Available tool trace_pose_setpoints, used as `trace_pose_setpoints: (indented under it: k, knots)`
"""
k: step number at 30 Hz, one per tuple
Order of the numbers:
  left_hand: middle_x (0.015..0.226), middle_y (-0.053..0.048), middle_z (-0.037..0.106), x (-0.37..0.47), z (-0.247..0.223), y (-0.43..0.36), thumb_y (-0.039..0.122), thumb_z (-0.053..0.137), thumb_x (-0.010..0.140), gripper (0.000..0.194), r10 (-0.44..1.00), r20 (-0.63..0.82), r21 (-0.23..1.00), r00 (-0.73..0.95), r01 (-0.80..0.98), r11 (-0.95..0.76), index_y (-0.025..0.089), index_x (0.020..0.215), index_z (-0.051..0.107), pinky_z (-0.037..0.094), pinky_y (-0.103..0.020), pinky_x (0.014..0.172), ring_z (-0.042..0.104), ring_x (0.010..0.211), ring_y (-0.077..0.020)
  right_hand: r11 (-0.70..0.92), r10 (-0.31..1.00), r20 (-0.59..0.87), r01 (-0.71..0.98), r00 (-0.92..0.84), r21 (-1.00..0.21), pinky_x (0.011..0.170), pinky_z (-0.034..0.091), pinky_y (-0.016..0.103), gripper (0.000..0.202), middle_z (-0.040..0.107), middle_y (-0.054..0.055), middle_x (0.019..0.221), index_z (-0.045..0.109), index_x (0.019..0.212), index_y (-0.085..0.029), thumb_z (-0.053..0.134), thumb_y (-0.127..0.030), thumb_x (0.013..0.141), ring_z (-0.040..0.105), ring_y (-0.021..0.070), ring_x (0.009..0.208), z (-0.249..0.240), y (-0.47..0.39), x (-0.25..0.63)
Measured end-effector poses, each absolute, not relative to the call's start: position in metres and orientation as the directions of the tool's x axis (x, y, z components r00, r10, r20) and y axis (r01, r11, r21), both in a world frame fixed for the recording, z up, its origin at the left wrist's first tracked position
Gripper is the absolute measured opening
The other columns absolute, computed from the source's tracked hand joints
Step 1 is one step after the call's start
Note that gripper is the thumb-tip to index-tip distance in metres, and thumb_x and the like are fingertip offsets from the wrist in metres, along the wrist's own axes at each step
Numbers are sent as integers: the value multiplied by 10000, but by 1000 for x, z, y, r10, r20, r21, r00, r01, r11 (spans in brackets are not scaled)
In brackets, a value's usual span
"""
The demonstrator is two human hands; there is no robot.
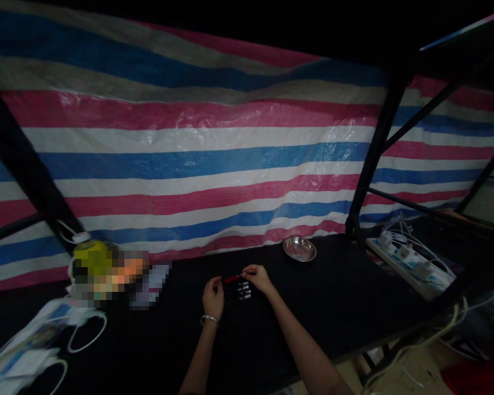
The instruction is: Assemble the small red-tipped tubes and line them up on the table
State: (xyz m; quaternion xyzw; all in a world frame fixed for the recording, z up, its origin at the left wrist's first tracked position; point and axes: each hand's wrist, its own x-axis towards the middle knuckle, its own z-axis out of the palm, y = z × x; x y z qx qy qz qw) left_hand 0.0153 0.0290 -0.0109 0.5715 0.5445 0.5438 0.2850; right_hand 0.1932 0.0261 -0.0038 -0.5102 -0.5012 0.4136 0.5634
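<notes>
At lower centre, your left hand (214, 300) and right hand (258, 278) pinched opposite ends of a red pen (232, 279), any print unreadable; a metal dish (299, 250) sat well apart, the black table (346, 296) ending lower right.

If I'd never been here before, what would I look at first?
Probably the big striped sheet, red, blue and white, hanging behind the black table. Then the thin red stick between the left hand and the right hand. A shiny metal dish sits farther back, to their right.
</notes>
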Motion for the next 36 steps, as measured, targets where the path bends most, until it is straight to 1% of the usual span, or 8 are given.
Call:
trace_pose_setpoints:
  k: [8,13,20,23,28,30,33,36]
  knots:
    - [801,-70,647,16,-9,29,286,492,674,228,942,289,928,-171,294,-231,179,824,627,482,-379,759,610,756,-217,164,970,168,38,178,-986,708,503,344,307,698,51,702,676,689,-164,755,-418,537,664,219,726,2,24,191]
    - [834,-77,650,17,-9,29,245,508,636,259,928,296,937,-227,256,-237,171,851,632,490,-360,726,606,731,-204,210,953,212,29,216,-977,749,503,353,309,713,70,769,680,745,-165,727,-419,575,669,223,771,19,32,185]
    - [806,-65,630,16,-2,22,334,552,635,240,918,337,912,-207,315,-264,189,796,655,494,-349,665,593,731,-213,258,948,264,56,175,-964,759,503,344,295,714,54,789,690,794,-171,726,-378,588,664,214,784,38,37,174]
    - [820,-73,613,15,1,21,357,546,651,243,910,332,919,-247,303,-253,177,777,650,494,-347,661,587,732,-210,249,950,253,46,182,-967,754,502,338,287,715,54,785,682,786,-169,717,-382,597,665,211,781,34,37,174]
    - [858,-69,583,13,0,18,288,500,686,256,860,317,936,-400,277,-217,165,882,610,487,-327,665,575,727,-185,213,950,216,35,224,-976,724,498,333,285,707,59,733,650,738,-160,705,-400,595,667,211,736,15,34,180]
    - [861,-69,579,14,4,12,288,482,710,248,841,348,924,-414,304,-232,169,893,600,477,-317,648,569,735,-187,195,952,199,40,232,-980,702,499,334,287,702,58,713,641,732,-160,691,-414,608,665,211,713,7,31,181]
    - [897,-80,575,20,23,-8,327,454,762,262,820,442,882,-365,345,-322,172,925,588,467,-306,637,566,772,-195,176,955,185,62,233,-982,695,496,332,281,698,53,717,637,736,-166,671,-426,635,663,211,723,-2,27,182]
    - [905,-81,577,28,54,-41,355,429,813,265,773,539,829,-335,370,-419,179,932,586,469,-330,690,560,804,-205,169,956,186,94,225,-981,702,494,329,263,695,49,733,640,740,-176,667,-421,649,661,214,752,-5,24,182]
